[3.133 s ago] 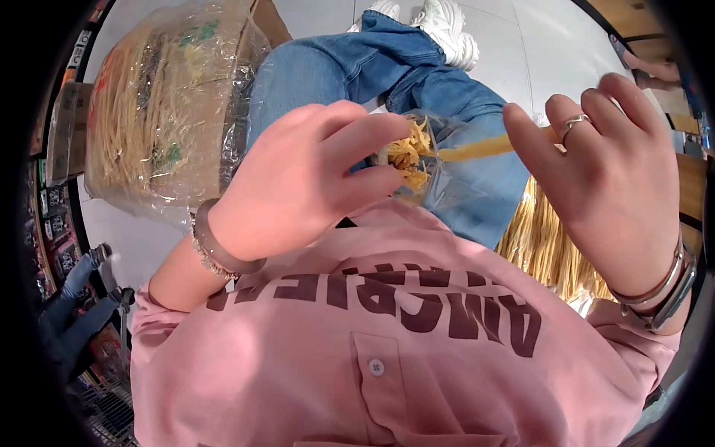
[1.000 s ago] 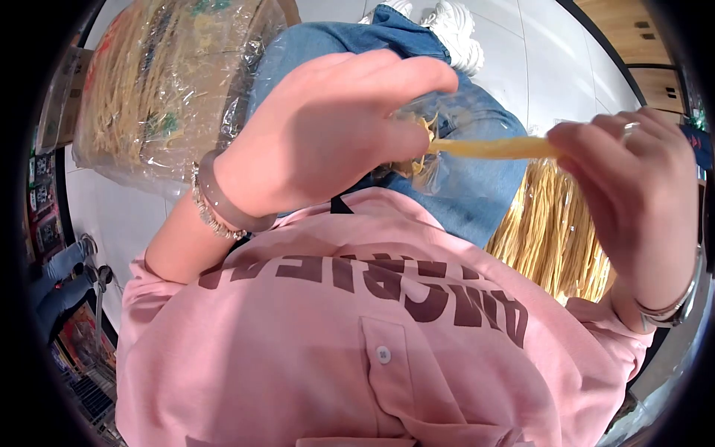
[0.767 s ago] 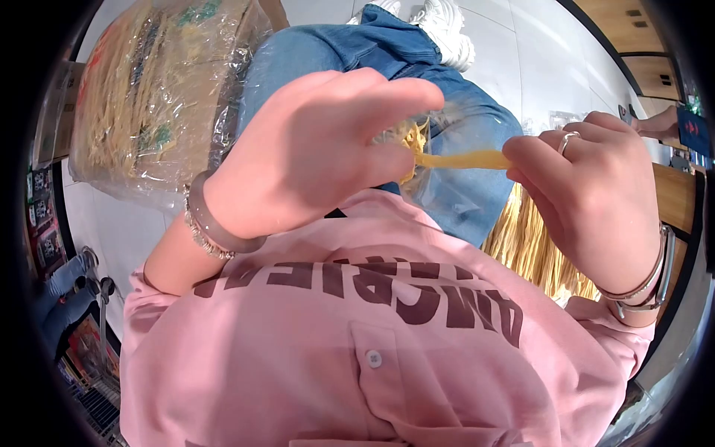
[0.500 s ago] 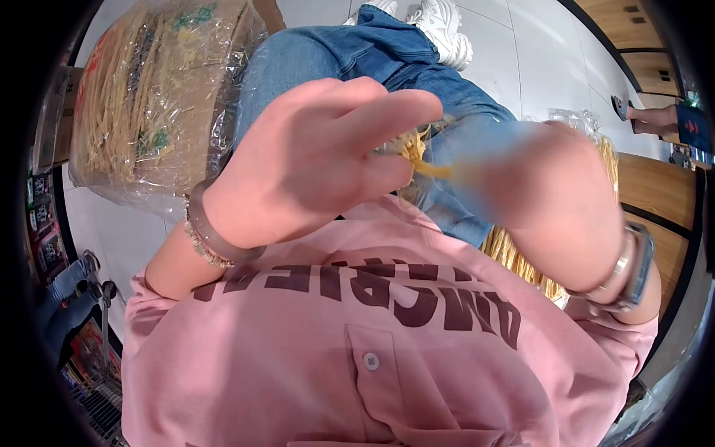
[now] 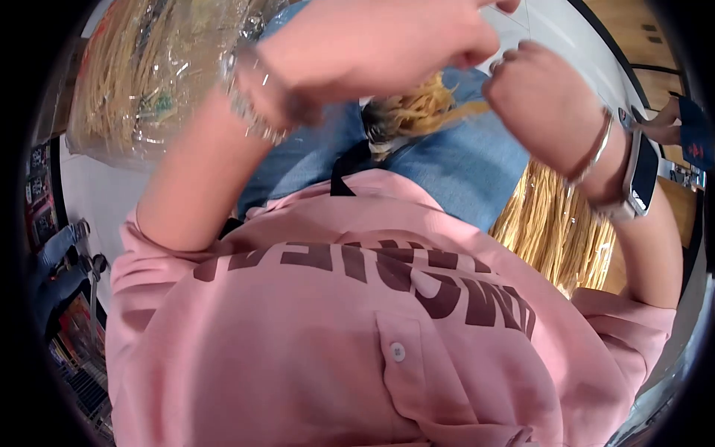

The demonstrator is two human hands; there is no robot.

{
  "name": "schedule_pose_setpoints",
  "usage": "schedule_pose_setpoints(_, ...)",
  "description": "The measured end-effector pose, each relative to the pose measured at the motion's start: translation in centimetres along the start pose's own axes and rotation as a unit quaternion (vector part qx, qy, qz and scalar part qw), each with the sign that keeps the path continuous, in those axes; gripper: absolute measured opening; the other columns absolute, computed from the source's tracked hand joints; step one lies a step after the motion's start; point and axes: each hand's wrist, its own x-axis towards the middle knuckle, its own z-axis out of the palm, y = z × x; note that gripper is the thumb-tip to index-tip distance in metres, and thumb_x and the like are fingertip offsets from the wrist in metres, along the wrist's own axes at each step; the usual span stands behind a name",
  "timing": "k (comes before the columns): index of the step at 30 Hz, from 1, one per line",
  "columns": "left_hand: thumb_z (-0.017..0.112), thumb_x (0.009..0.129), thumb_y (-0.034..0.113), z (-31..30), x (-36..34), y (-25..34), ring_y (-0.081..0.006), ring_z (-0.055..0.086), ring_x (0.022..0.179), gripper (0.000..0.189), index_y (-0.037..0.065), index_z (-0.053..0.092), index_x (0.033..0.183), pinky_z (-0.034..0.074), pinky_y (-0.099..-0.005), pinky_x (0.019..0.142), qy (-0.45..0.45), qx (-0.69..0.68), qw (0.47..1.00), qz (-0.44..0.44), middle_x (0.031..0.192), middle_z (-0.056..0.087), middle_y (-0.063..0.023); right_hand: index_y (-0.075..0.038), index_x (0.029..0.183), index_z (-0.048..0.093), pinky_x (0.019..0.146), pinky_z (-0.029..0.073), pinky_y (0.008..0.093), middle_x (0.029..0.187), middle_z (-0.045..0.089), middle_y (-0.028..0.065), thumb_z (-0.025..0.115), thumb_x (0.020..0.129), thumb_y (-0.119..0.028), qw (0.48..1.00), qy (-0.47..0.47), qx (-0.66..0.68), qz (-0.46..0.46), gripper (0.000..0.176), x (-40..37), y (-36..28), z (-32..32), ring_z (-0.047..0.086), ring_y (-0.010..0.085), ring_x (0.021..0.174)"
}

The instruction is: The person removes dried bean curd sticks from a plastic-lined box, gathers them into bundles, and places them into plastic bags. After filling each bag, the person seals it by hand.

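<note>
My left hand (image 5: 395, 45) is over my lap near the top edge, blurred by motion, its fingers curled. What it holds, if anything, is hidden. To its right my right hand (image 5: 544, 97) is closed in a fist, a watch on its wrist. A yellow dried strip (image 5: 468, 113) runs up to the fist's left side. Beneath my left hand, a tangled bundle of yellow dried strips (image 5: 417, 108) sits above my jeans, its upper part covered by the hand.
At the upper left stands a large bundle of pale yellow strips in clear plastic (image 5: 138, 82). Long golden strips (image 5: 558, 227) lie beside my right thigh. Another person's leg (image 5: 659, 127) shows at the far right, and a crate (image 5: 86, 395) stands at the lower left.
Both hands have moved up, away from my chest. The bundle of yellow strips now shows below my left hand, and more of the golden strips on the right is visible.
</note>
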Motion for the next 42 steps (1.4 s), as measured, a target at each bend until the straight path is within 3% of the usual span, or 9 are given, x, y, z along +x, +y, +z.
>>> schedule_pose_setpoints(2,0.063,0.071,0.005,0.8,0.1,-0.3,-0.0289,0.056,0.093,0.005,0.005,0.063,0.076,0.047,-0.0353,0.074,0.02,-0.104,0.994,-0.01,0.111,0.052,-0.0127,-0.005,0.065,0.06,0.068,0.047,0.0337,0.066,0.059,0.0103,0.057,0.067,-0.007,0.999,-0.019,0.003,-0.041,0.004,0.4,1.8,0.3,0.059,0.0247,0.067)
schedule_pose_setpoints(7,0.062,0.068,0.005,1.7,1.4,-0.3,-0.0299,0.059,0.079,0.003,0.006,0.064,0.067,0.047,-0.0376,0.066,0.061,-0.005,0.998,-0.01,0.091,0.058,-0.0101,-0.003,0.068,0.06,0.058,0.048,0.035,0.066,0.06,0.0131,0.065,0.065,-0.003,0.976,-0.185,0.102,0.042,0.006,1.4,3.4,0.4,0.062,0.0284,0.067)
schedule_pose_setpoints(14,0.061,0.066,0.009,2.4,0.7,1.2,-0.0278,0.06,0.074,0.004,0.007,0.064,0.066,0.049,-0.037,0.063,0.069,0.04,0.997,0.0,0.085,0.057,-0.0098,0.0,0.061,0.052,0.052,0.04,0.034,0.058,0.051,0.0124,0.061,0.062,0.001,0.93,-0.225,0.285,0.055,0.01,1.1,3.0,6.5,0.049,0.0249,0.053)
schedule_pose_setpoints(18,0.059,0.067,0.011,2.7,0.2,1.9,-0.025,0.062,0.072,0.008,0.006,0.065,0.066,0.051,-0.035,0.06,0.096,0.069,0.993,0.009,0.084,0.057,-0.0084,-0.001,0.064,0.055,0.053,0.043,0.0301,0.06,0.053,0.0113,0.064,0.06,0.001,0.939,-0.027,0.337,0.069,0.009,0.6,0.5,7.5,0.051,0.0255,0.057)
schedule_pose_setpoints(19,0.059,0.067,0.011,3.0,0.1,1.7,-0.0238,0.062,0.072,0.008,0.006,0.065,0.065,0.051,-0.0346,0.06,0.128,0.076,0.988,0.027,0.086,0.058,-0.008,0.0,0.072,0.058,0.057,0.045,0.0288,0.065,0.057,0.0097,0.067,0.061,0.001,0.931,-0.169,0.312,0.086,0.014,1.3,0.4,6.8,0.053,0.0221,0.061)
schedule_pose_setpoints(23,0.06,0.068,0.012,2.4,-0.8,2.5,-0.022,0.062,0.07,0.008,0.007,0.065,0.065,0.051,-0.0334,0.058,0.108,0.074,0.991,0.011,0.088,0.058,-0.0075,0.0,0.089,0.058,0.061,0.046,0.0304,0.076,0.061,0.0075,0.065,0.068,0.004,0.905,-0.135,0.353,0.195,0.023,1.7,-1.4,6.7,0.056,0.015,0.069)
schedule_pose_setpoints(26,0.059,0.068,0.012,2.1,-1.3,2.4,-0.0215,0.062,0.073,0.008,0.007,0.065,0.066,0.051,-0.0325,0.06,0.11,0.066,0.992,0.005,0.087,0.058,-0.0068,0.0,0.092,0.057,0.062,0.045,0.0319,0.074,0.06,0.0096,0.065,0.068,0.006,0.972,0.073,0.201,0.096,0.025,1.8,-2.0,8.3,0.056,0.0188,0.068)
schedule_pose_setpoints(35,0.059,0.069,0.012,2.4,-2.2,2.3,-0.0205,0.06,0.078,0.008,0.008,0.066,0.067,0.051,-0.0313,0.064,0.186,0.042,0.982,0.009,0.084,0.056,-0.0055,0.001,0.093,0.058,0.063,0.047,0.0315,0.077,0.06,0.0113,0.061,0.074,0.006,0.95,-0.193,0.182,0.163,0.02,1.8,-2.5,5.5,0.058,0.0212,0.07)
schedule_pose_setpoints(42,0.061,0.07,0.01,2.7,-2.3,1.9,-0.0225,0.062,0.076,0.005,0.006,0.065,0.071,0.051,-0.0323,0.063,0.146,0.025,0.989,-0.009,0.083,0.059,-0.006,0.0,0.094,0.06,0.064,0.05,0.0312,0.082,0.063,0.0098,0.061,0.077,0.001,0.932,-0.026,0.301,0.202,0.017,1.0,-1.1,11.7,0.06,0.0172,0.071)
